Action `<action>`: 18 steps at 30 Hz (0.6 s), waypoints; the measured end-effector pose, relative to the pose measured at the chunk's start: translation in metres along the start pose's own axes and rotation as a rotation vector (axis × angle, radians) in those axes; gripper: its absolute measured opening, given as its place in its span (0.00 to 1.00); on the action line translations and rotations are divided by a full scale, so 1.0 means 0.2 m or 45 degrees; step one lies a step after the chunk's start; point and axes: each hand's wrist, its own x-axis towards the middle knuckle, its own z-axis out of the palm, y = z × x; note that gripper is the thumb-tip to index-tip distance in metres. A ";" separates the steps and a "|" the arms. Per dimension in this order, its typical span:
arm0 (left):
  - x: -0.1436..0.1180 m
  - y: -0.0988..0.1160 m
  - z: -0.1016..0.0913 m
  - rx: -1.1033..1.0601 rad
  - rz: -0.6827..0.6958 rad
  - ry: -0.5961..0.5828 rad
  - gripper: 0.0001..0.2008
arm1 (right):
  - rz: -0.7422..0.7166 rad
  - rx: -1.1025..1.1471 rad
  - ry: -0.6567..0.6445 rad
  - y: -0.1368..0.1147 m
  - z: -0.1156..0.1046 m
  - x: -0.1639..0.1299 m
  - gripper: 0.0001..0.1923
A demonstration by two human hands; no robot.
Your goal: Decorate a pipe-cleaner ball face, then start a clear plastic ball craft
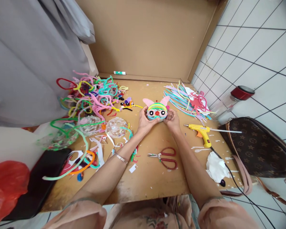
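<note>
Between my two hands is a small animal-face craft (157, 108) with pink ears, round black-and-white eyes, a red nose and yellow and green stripes across its top. My left hand (145, 121) is closed around its left side, thumb along the lower front. On the other side, my right hand (173, 120) grips the craft's right edge with curled fingers. Its back and underside are hidden. Red-handled scissors (165, 157) lie on the table (147, 181) between my forearms, blades pointing left. A yellow glue gun (202, 132) rests to the right of my right hand.
Tangled pipe cleaners (97, 92) pile up at the left, with clear plastic balls (116, 127) before them. Straight pipe cleaners (181, 101) lie at the back right. A brown handbag (259, 143), a red-lidded bottle (228, 101) and crumpled white paper (216, 167) are at the right.
</note>
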 end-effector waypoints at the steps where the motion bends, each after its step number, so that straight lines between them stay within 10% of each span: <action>1: 0.00 0.00 0.00 -0.004 -0.003 -0.001 0.45 | 0.016 -0.012 0.005 0.01 0.00 0.00 0.26; 12: 0.00 0.00 0.00 -0.003 -0.018 0.006 0.44 | -0.235 -0.288 0.463 -0.12 -0.11 0.02 0.22; 18: -0.01 0.00 0.00 -0.037 0.032 0.011 0.43 | -0.428 -0.323 0.255 -0.21 -0.03 -0.08 0.12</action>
